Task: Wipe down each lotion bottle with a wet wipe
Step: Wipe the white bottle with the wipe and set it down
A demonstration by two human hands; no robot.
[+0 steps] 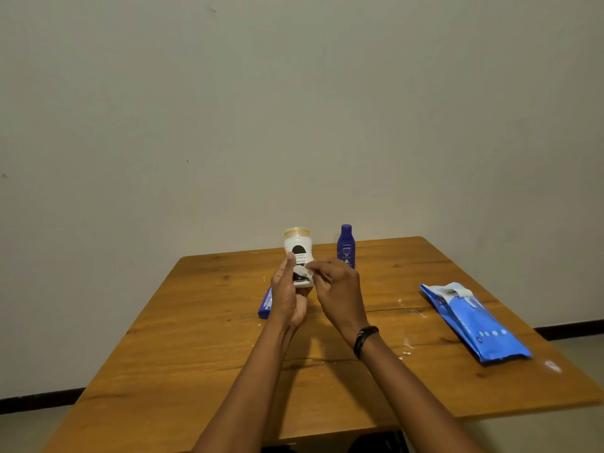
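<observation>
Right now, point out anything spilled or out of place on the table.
White smears spot the table beside the wipes pack, perhaps spilled lotion. A blue container lies flat behind the left hand gripping the white bottle.

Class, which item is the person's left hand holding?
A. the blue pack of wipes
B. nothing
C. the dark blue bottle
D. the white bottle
D: the left hand grips the white bottle while the right hand pinches a wet wipe against it; the dark blue bottle stands on the table behind.
</observation>
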